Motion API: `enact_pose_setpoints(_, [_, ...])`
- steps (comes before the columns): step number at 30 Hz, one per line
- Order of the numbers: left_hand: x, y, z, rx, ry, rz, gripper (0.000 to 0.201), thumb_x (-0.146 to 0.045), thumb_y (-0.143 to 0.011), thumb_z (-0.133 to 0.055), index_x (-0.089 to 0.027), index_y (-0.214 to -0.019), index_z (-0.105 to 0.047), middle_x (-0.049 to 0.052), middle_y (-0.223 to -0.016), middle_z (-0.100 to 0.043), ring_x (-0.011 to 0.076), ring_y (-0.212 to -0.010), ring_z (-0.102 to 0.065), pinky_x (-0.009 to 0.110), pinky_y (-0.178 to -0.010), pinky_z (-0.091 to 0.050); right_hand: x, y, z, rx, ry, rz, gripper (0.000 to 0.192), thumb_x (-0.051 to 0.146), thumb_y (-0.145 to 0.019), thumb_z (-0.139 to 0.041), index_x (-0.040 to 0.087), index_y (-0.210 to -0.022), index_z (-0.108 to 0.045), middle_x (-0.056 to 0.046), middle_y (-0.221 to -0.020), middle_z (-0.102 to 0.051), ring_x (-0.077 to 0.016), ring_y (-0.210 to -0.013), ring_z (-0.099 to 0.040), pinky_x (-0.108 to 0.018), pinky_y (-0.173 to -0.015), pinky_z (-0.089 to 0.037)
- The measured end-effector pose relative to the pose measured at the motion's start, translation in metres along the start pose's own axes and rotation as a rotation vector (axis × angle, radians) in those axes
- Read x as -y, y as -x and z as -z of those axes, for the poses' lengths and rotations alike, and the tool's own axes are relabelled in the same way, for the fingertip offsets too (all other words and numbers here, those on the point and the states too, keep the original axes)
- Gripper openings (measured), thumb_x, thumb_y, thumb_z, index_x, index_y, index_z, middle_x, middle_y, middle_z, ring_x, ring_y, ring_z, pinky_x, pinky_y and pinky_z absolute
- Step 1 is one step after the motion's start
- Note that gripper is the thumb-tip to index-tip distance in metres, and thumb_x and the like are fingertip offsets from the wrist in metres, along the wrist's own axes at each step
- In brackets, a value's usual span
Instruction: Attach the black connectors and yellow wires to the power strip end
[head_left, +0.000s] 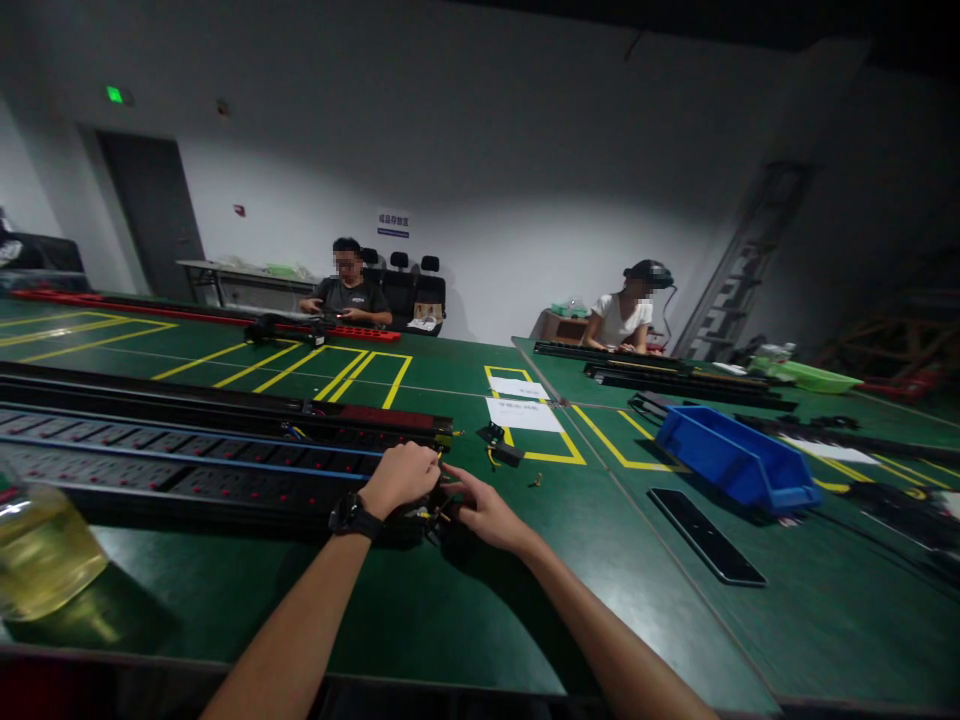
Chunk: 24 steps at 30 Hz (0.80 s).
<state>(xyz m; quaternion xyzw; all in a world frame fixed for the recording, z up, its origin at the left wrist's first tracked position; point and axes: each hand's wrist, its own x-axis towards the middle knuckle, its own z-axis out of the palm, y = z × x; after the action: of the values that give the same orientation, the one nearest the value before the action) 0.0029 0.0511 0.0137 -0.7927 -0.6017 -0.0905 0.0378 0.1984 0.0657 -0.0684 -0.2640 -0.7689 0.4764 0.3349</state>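
Observation:
Long black strips with rows of sockets and small red parts, which look like power strips (247,487), lie across the left side of the table. My left hand (405,475), a dark watch (352,515) on its wrist, rests over their right end with its fingers curled in. Facing it from the right, my right hand (487,510) has its index finger reaching toward the left fingertips and the others bent. Between and below the hands are short loose wires (431,516), partly yellow. What the fingertips grip is too small and covered to make out.
Right of my hands lie a small black part with wires (502,448), a tiny brass-coloured piece (537,480), paper sheets (525,413), a phone (705,535) and a blue bin (735,455). A jar of yellow liquid (49,555) stands left. Two people sit across the green table (600,560).

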Motion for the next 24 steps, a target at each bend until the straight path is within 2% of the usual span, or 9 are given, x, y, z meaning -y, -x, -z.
enact_pose_setpoints(10, [0.0000,0.0006,-0.0009,-0.008,-0.007,-0.005,0.036,-0.027,-0.093,-0.041,-0.020,-0.092,-0.076,0.014,-0.094,-0.077,0.0294,-0.089,-0.074,0.037,-0.079,-0.055,0.0080,0.0021,-0.0007,0.001,0.012,0.002,0.077,0.011,-0.078,-0.056,0.019,-0.153,-0.039,-0.011,-0.129,-0.070,-0.0258,-0.115,-0.067,-0.044,-0.098,-0.052])
enact_pose_setpoints(17, [-0.0001,0.0008,-0.0010,0.003,-0.006,0.003,0.036,-0.027,-0.093,-0.041,-0.020,-0.093,-0.077,0.015,-0.096,-0.077,0.0302,-0.090,-0.074,0.039,-0.081,-0.055,0.0067,0.0013,-0.0009,-0.016,0.028,0.004,0.072,0.013,-0.079,-0.060,0.019,-0.150,-0.045,-0.011,-0.130,-0.069,-0.0270,-0.119,-0.064,-0.044,-0.100,-0.052])
enact_pose_setpoints(24, [0.0001,0.0004,-0.0030,-0.007,-0.025,0.004,0.034,-0.027,-0.092,-0.043,-0.020,-0.093,-0.076,0.015,-0.095,-0.077,0.0301,-0.089,-0.074,0.039,-0.080,-0.055,0.0061,0.0009,-0.0013,-0.012,0.019,0.010,0.072,0.015,-0.080,-0.060,0.018,-0.150,-0.044,-0.011,-0.129,-0.069,-0.0262,-0.118,-0.065,-0.045,-0.102,-0.051])
